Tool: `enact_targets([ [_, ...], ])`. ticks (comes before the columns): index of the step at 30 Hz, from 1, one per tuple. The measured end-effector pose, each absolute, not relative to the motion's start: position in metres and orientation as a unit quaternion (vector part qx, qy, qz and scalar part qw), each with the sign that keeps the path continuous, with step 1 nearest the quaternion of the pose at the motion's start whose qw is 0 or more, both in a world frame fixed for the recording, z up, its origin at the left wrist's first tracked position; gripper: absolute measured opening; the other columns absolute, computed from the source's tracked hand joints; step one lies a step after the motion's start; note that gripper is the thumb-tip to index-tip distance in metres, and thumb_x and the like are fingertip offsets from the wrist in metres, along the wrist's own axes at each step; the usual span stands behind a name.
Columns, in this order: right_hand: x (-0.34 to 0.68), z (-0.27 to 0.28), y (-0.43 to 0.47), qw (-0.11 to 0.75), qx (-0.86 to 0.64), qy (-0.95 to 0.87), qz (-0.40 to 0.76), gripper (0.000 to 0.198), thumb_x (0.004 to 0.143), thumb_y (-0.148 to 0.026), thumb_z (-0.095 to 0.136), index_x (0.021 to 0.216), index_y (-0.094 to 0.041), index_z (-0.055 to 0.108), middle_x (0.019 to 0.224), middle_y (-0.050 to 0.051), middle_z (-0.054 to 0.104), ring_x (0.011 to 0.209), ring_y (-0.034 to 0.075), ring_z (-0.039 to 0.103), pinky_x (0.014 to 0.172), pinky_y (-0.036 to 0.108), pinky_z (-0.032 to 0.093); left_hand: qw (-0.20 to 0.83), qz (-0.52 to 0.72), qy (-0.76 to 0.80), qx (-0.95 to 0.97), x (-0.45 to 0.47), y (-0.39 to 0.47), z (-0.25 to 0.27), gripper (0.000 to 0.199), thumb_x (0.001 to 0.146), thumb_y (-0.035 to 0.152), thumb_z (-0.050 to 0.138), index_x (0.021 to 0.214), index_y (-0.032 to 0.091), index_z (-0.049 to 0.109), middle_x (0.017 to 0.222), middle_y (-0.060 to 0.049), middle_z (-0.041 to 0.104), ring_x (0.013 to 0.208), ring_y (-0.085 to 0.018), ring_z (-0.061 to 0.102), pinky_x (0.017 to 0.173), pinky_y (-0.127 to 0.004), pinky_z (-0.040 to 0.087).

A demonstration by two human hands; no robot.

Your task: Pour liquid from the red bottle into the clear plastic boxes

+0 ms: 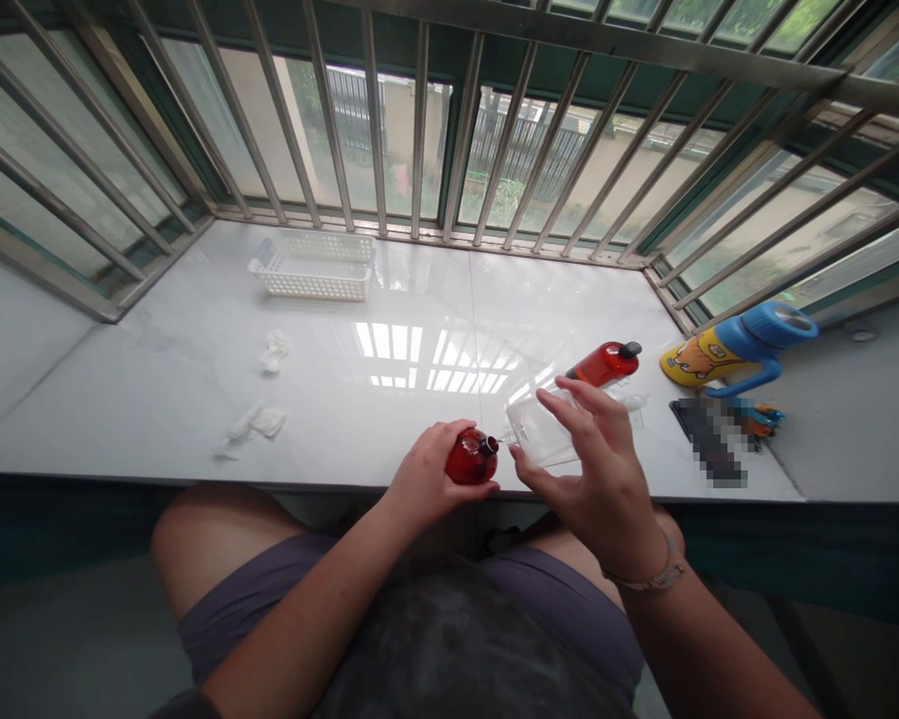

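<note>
My left hand (435, 464) is wrapped around a translucent red bottle (465, 461) near the counter's front edge. The red bottle's dark neck and mouth tip to the right. Thumb and fingers of my right hand (591, 449) span a clear, flat-sided bottle (543, 431), tilted so its narrow end points left at the red bottle's mouth. A thin glint shows between the two mouths; whether it is liquid I cannot make out. Just beyond my right fingers, a second red bottle (605, 364) with a black cap lies on its side.
On the white counter (165, 369) a white perforated basket (315, 285) stands by the barred window. Crumpled white tissues (274, 353) and a small clear packet (240, 427) lie left. At right are a yellow-and-blue flask (734, 350) and a blurred-out dark item (708, 439).
</note>
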State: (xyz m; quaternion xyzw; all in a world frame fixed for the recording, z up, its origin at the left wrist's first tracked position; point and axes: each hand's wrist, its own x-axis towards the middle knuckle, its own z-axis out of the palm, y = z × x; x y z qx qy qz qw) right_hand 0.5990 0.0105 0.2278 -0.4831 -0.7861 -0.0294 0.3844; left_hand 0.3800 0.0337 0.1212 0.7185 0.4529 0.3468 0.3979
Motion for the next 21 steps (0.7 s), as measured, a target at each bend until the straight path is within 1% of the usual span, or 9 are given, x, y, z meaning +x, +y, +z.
enact_targets([
  [7, 0.5987, 0.2287, 0.0111, 0.381, -0.472, -0.795, -0.031, 0.074, 0.091, -0.019, 0.080, 0.159, -0.030, 0.051, 0.153, 0.016, 0.053, 0.142, 0.039, 0.058, 0.115, 0.064, 0.058, 0.400, 0.346, 0.451, 0.718, 0.3798, 0.0339, 0.1224, 0.078, 0.075, 0.049, 0.095, 0.141, 0.032, 0.057, 0.132, -0.006, 0.070, 0.123, -0.031, 0.067, 0.108, -0.049, 0.056],
  [13, 0.5978, 0.2305, 0.0103, 0.369, -0.477, -0.798, -0.023, 0.074, 0.091, -0.017, 0.080, 0.158, -0.029, 0.052, 0.154, 0.016, 0.052, 0.143, 0.038, 0.057, 0.117, 0.062, 0.057, 0.397, 0.349, 0.451, 0.719, 0.3794, 0.0341, 0.1214, 0.078, 0.075, 0.049, 0.096, 0.141, 0.031, 0.057, 0.131, -0.006, 0.070, 0.122, -0.030, 0.068, 0.108, -0.047, 0.056],
  [21, 0.6008, 0.2300, 0.0132, 0.371, -0.461, -0.805, -0.035, 0.074, 0.091, -0.019, 0.080, 0.159, -0.029, 0.052, 0.154, 0.016, 0.053, 0.142, 0.039, 0.058, 0.114, 0.064, 0.058, 0.399, 0.352, 0.449, 0.718, 0.3791, 0.0336, 0.1210, 0.079, 0.075, 0.048, 0.096, 0.141, 0.030, 0.057, 0.131, -0.006, 0.070, 0.122, -0.030, 0.067, 0.109, -0.047, 0.056],
])
